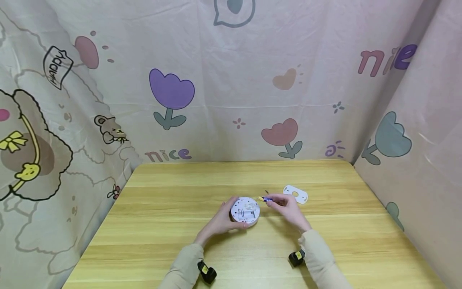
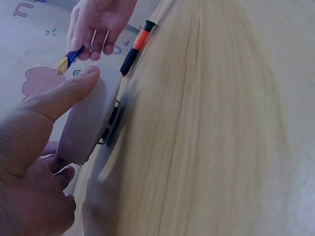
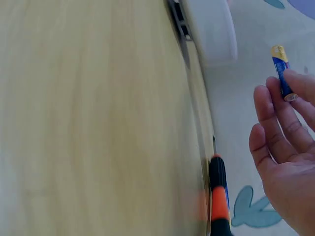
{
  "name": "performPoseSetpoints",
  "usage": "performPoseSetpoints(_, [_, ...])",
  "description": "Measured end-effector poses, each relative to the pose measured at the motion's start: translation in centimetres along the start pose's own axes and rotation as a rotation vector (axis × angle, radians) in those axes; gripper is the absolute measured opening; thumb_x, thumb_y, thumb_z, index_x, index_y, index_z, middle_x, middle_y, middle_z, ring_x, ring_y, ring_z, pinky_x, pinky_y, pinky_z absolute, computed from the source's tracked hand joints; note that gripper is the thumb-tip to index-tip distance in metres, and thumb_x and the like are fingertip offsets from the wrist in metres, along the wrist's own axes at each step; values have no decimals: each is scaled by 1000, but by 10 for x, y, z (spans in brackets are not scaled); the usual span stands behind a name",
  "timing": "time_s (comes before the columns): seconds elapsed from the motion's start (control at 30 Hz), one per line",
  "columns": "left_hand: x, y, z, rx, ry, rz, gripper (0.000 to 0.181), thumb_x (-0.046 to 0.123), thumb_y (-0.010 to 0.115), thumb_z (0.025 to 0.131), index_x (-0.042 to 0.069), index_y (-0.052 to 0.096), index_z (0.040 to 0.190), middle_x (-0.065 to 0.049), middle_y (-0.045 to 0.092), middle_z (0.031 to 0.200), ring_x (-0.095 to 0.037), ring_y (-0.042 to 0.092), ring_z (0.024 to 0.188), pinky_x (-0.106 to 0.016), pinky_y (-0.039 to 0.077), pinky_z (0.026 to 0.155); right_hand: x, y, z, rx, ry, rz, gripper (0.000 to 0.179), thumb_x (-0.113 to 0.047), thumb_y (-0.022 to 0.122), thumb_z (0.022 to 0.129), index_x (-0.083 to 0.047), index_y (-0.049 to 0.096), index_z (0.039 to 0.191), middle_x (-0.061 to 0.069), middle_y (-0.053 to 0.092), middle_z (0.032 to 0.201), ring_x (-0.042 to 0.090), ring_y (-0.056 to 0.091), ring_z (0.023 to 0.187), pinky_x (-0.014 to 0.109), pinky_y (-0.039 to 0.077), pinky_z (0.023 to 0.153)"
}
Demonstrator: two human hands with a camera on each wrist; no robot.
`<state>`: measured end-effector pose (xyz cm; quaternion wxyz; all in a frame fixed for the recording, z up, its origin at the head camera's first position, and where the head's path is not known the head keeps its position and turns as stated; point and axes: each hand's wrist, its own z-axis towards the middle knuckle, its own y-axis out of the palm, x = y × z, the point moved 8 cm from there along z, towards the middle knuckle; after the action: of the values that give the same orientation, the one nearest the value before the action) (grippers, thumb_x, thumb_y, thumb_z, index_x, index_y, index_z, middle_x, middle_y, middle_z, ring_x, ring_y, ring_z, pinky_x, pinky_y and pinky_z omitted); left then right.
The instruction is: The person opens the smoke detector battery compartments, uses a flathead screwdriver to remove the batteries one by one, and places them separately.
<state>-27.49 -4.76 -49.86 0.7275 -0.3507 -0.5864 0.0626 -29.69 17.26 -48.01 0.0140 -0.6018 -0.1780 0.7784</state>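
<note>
A round white device [image 1: 249, 205], which looks like a smoke alarm, lies with its battery compartment facing up. My left hand [image 1: 221, 220] grips it by the rim, thumb on the near side and fingers round the far left. In the left wrist view, a slotted part [image 2: 111, 120] shows on its underside, close over the table. Between thumb and fingertips, my right hand [image 1: 291, 209] pinches a blue and yellow battery [image 1: 266, 199] just right of the device. The battery's yellow end points toward the device, and its flat end [image 3: 290, 97] shows by the thumb in the right wrist view.
Behind the right hand lies a white oval plate [image 1: 301, 196] with a hole in the middle. A screwdriver with an orange and black handle [image 2: 138, 46] rests on the wooden table [image 1: 162, 224], mostly hidden by that hand in the head view. Printed cloth [image 1: 223, 80] hangs around the table.
</note>
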Motion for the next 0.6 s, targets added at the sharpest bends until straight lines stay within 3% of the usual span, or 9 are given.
performPoseSetpoints(0.13, [-2,1,1,2,-2,-4,108,33,89,74,-2,28,156,-26,33,161,-44,29,151,-60,6,129,6,-17,-6,62,18,37,32,-5,72,90,12,67,118,28,74,106,-1,71,84,19,61,77])
performPoseSetpoints(0.4, [-3,1,1,5,-4,-14,108,33,89,74,-1,28,156,-26,32,161,-45,27,151,-61,5,129,17,-49,-19,157,128,66,38,-6,78,86,12,66,117,-3,80,95,3,73,81,19,61,74])
performPoseSetpoints(0.6, [-4,1,1,2,-2,-20,108,32,89,74,-2,27,156,-27,31,161,-45,27,152,-61,5,129,25,-63,-30,191,179,94,41,-3,78,84,15,63,117,-12,77,88,1,71,81,17,60,77])
